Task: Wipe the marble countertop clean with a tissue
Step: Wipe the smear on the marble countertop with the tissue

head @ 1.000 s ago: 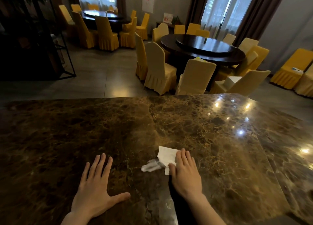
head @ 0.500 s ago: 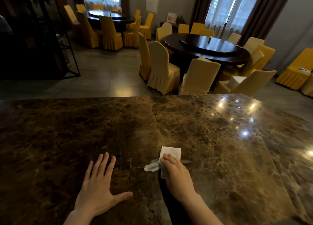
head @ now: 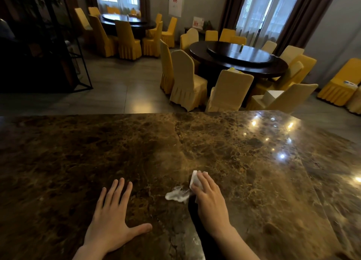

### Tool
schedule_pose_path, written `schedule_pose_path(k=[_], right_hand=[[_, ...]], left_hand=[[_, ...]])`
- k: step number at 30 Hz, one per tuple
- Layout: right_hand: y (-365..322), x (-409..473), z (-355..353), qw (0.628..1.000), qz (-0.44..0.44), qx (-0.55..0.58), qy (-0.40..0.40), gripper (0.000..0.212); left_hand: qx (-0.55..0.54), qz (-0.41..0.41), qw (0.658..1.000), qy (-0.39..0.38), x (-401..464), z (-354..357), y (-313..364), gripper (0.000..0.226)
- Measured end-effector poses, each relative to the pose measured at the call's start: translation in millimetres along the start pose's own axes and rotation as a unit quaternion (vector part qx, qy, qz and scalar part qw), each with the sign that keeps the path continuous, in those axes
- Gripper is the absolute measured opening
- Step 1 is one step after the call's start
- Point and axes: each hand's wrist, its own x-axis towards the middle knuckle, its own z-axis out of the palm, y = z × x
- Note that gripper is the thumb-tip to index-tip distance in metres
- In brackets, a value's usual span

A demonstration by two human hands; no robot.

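Observation:
A dark brown marble countertop [head: 244, 162] fills the lower half of the view. My right hand [head: 211, 201] presses a folded white tissue [head: 194, 178] onto it near the middle front; only the tissue's far left corner shows past my fingers. A pale wet smear [head: 176, 195] lies on the marble just left of that hand. My left hand [head: 113, 218] rests flat on the counter to the left, fingers spread, holding nothing.
Beyond the counter's far edge is a dining room: a round dark table [head: 238, 58] ringed by several yellow-covered chairs [head: 187, 81], a second table [head: 125, 21] at the back left, and a black metal shelf frame [head: 74, 44] at the left.
My right hand first slid left with fingers curling over the tissue, then flattened on it again, covering more of it. The smear stays beside it. My left hand has not moved.

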Motion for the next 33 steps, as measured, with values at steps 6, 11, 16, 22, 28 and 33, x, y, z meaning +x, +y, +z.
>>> schedule_pose_path(k=[6,11,16,22,28,33], right_hand=[[-5.7,6.1,-0.3,0.995,0.015,0.098,0.003,0.064],[-3.7,8.4,-13.8,0.958,0.055,0.281,0.002,0.056],[10.2,13.2,-19.0,0.967,0.024,0.244,-0.067,0.048],[19.0,20.4,-15.6,0.992,-0.056,0.097,-0.063,0.044],[9.1,19.4,-11.6,0.990,0.036,0.135,0.014,0.026],[-11.1,7.1,-8.6,0.987,0.002,0.158,-0.013,0.013]], left_hand=[[0.001,0.001,1.000,-0.003,-0.4,0.3,-0.6,0.144],[-0.003,0.002,1.000,-0.001,0.1,0.5,-0.5,0.144],[0.003,0.001,1.000,-0.006,-0.3,0.3,-0.3,0.144],[0.008,0.001,1.000,-0.007,0.0,1.2,-0.6,0.144],[0.000,0.003,1.000,0.003,1.1,4.3,-2.1,0.144],[-0.007,0.005,1.000,0.010,1.1,5.7,-2.7,0.143]])
